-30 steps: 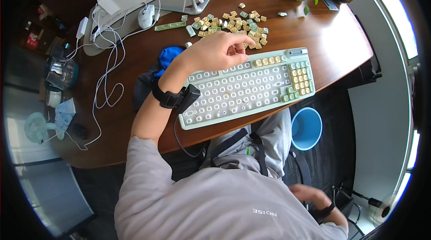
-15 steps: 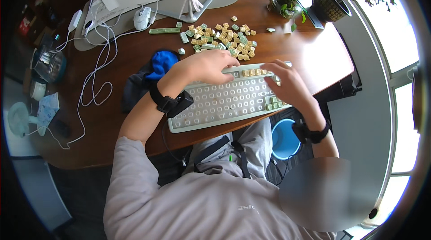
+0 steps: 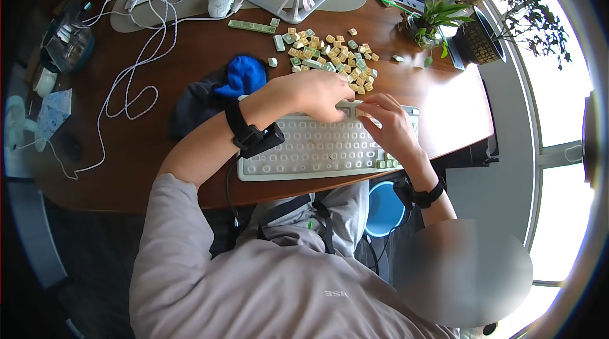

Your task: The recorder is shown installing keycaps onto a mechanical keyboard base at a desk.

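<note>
Right hand (image 3: 391,126) shifted left over keyboard (image 3: 317,143), plant (image 3: 538,29) in pot (image 3: 477,45)

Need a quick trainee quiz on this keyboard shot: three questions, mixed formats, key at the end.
1. Where do most of the loose keycaps lie?
A) in the blue bucket
B) on the desk, beyond the keyboard
C) in the plant pot

2. True or false: every key position on the keyboard has a keycap fitted.

3. Fill in: the left hand and right hand are both working near the keyboard's ____ edge (near or far).

Key: 1. B; 2. False, most visible positions are bare; 3. far.
</note>
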Demonstrator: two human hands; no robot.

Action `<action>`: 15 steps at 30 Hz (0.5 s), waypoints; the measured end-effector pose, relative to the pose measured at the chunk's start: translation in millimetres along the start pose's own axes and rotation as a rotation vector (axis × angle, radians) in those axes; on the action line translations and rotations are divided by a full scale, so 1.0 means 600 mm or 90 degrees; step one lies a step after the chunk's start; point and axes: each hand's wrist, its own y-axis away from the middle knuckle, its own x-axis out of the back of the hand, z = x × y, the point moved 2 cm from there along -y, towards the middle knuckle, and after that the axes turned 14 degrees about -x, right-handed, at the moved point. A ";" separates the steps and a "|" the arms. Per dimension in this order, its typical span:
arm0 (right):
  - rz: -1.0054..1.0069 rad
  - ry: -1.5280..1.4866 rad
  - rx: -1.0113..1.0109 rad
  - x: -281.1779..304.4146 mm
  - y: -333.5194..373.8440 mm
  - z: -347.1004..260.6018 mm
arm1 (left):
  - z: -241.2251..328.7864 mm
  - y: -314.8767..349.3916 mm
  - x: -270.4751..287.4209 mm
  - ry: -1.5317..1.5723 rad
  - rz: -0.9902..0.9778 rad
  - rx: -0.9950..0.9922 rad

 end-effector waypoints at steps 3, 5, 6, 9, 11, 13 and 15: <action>-0.004 -0.031 -0.029 -0.001 -0.003 -0.002 | 0.001 0.000 0.000 -0.003 -0.008 0.002; -0.006 -0.039 -0.047 -0.004 -0.004 -0.002 | 0.003 0.000 0.000 -0.002 -0.015 0.002; -0.009 -0.048 -0.064 -0.004 -0.004 -0.001 | 0.003 0.001 0.001 -0.002 -0.012 0.002; -0.033 -0.069 -0.092 -0.007 -0.005 0.004 | 0.006 0.001 0.001 -0.004 -0.011 -0.001; -0.026 -0.076 -0.097 -0.006 -0.005 0.010 | 0.009 0.000 0.002 -0.009 -0.016 -0.005; -0.053 -0.106 -0.107 -0.007 -0.006 0.018 | 0.015 0.000 0.004 -0.020 -0.005 0.001; -0.057 -0.141 -0.123 -0.007 -0.006 0.030 | 0.025 -0.001 0.006 -0.030 -0.017 -0.010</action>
